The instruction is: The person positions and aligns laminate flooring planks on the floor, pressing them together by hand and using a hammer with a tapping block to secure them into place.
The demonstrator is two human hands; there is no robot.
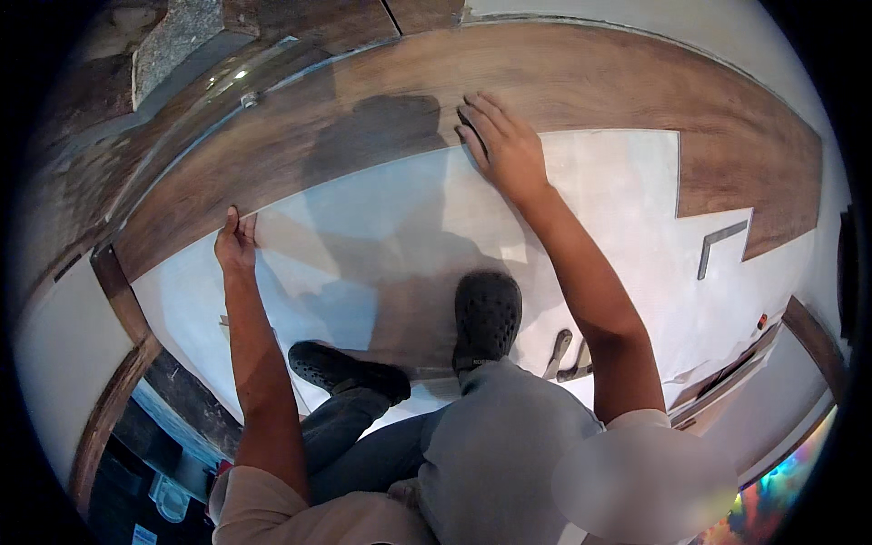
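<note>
A long brown wood-look floor plank (381,136) curves across the far side, its near edge bordering a white underlay sheet (618,182). My left hand (236,243) is at that near edge on the left, its fingers closed at the plank's rim; their undersides are hidden. Farther right, my right hand (504,150) rests on the plank with fingers stretched and slightly apart, a dark shadow beneath them. A metal carpenter's square (722,241) lies on the underlay beside the stepped plank ends at the right.
My dark clogs (488,313) stand on the underlay. Near my right forearm lie dark-handled tools (559,352), partly hidden. A small red and black object (762,321) is farther right. Wooden door frames (118,291) flank both sides; a grey stone block (177,50) sits at the far left.
</note>
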